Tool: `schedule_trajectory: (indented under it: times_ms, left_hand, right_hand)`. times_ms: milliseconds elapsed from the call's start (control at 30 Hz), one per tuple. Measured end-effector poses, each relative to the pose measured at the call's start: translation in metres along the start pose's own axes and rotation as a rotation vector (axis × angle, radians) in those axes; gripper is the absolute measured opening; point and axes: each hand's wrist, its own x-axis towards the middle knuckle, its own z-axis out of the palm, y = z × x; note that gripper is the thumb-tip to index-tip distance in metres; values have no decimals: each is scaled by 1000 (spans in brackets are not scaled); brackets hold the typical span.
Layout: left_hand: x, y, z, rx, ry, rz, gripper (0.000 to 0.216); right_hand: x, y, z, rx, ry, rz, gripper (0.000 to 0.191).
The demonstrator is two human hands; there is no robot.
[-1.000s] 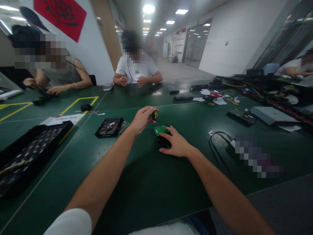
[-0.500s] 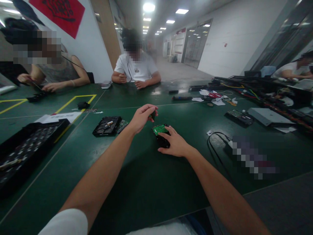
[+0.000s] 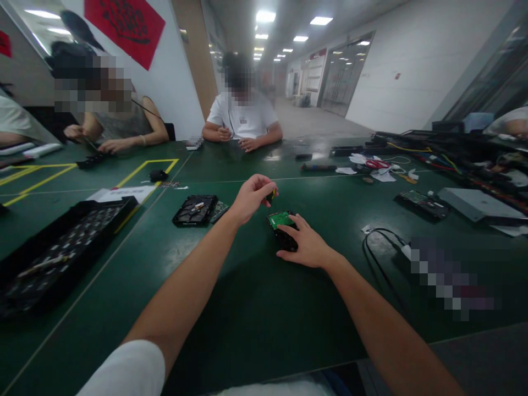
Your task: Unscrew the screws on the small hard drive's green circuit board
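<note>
A hard drive (image 3: pixel 285 240) with a green circuit board (image 3: pixel 279 219) facing up lies on the green table in front of me. My right hand (image 3: pixel 307 242) rests over its right side, fingers spread and steadying it. Just above the drive's far end, my left hand (image 3: pixel 258 198) pinches a small black-and-yellow screwdriver (image 3: pixel 270 196), mostly hidden by the fingers. To the left of that hand sit another opened black drive (image 3: pixel 194 210) with small pieces on top and a loose circuit board (image 3: pixel 219 211).
A long black tray (image 3: pixel 61 247) of small parts stands left. On the right are a cable (image 3: pixel 373 264), another drive (image 3: pixel 421 204), a grey metal box (image 3: pixel 478 203) and tangled wires (image 3: pixel 437 157). Across the table sit two people (image 3: pixel 243 118), (image 3: pixel 124 124).
My view has swung slightly left, so everything appears further right. The left hand keeps its pinch above the drive, with yellow now showing on the screwdriver. My right hand stays on the drive.
</note>
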Motion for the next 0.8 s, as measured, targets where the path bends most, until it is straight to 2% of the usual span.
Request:
schedule_trajectory:
  times_ms: [200,500,800]
  left_hand:
    - [-1,1,0,-98,-97,-54,31]
    - [0,1,-2,-8,43,-19,30]
    - [0,3,-3,22,-3,-13,28]
  right_hand:
    - [0,0,1,11,-6,6,90]
    - [0,-1,-1,11,-15,13,91]
    - [0,-1,1,3,6,1,91]
